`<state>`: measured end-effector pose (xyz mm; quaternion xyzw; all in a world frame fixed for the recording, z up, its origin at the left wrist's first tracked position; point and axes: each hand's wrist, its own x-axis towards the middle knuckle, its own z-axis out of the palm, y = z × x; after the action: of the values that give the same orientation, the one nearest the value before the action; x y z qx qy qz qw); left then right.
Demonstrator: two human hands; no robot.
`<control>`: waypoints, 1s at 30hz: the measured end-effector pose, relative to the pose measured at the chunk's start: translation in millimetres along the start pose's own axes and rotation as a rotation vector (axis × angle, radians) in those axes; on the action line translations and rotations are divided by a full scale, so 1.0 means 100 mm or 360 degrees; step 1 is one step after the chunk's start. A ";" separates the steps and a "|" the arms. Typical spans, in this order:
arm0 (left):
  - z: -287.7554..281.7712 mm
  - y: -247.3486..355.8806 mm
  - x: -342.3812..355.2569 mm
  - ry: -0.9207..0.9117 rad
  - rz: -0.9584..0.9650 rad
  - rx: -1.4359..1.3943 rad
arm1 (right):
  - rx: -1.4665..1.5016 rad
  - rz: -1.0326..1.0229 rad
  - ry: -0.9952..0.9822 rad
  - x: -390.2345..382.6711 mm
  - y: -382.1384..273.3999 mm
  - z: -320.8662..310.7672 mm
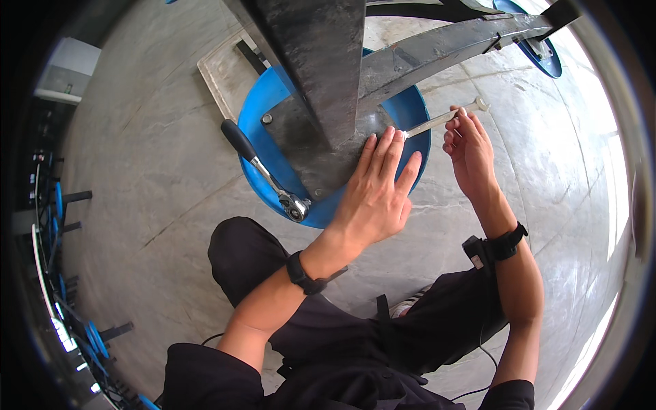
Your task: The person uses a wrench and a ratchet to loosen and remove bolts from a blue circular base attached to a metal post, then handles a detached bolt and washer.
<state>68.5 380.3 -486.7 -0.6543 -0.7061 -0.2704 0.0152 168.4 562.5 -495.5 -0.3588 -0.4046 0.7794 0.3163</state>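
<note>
My left hand (374,193) lies flat, fingers together, on the dark steel base plate (301,137) that sits on a round blue disc (268,96). My right hand (470,154) grips a silver spanner (444,117) by its shaft; the spanner's near end meets the plate close to my left fingertips. A ratchet wrench (263,171) with a black handle lies on the blue disc at the left, its head at the disc's front edge, untouched. A dark upright steel post (321,55) rises from the plate.
A slanted steel beam (444,48) runs from the post to the upper right, where another blue disc (543,58) lies. A pale flat tray (222,75) sits behind the blue disc. My dark-trousered knees fill the lower middle on the grey concrete floor (150,171).
</note>
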 end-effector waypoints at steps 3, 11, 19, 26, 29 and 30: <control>-0.02 0.01 0.01 0.0008 0.0012 0.0011 | 0.0084 0.0010 -0.0209 0.19 -0.01 0.04; -0.03 0.00 0.05 0.0182 0.0074 0.0027 | -0.0128 -0.0327 0.0052 0.04 -0.14 0.17; -0.04 0.01 0.00 0.0074 -0.0029 0.0074 | -0.0308 -0.0330 -0.0030 -0.67 -0.02 0.08; -0.04 -0.02 -0.03 0.0052 -0.0032 0.0057 | -0.0221 -0.0284 0.0024 -0.98 0.20 0.12; -0.02 0.01 0.03 0.0087 -0.0042 0.0043 | -0.0202 -0.0218 -0.0055 -1.14 0.33 0.13; -0.01 0.02 0.03 0.0081 -0.0045 0.0036 | -0.0204 -0.0188 -0.0078 -1.19 0.36 0.15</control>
<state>69.0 382.7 -483.8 -0.6369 -0.7177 -0.2791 0.0369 213.8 446.3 -484.2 -0.3346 -0.4818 0.7405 0.3281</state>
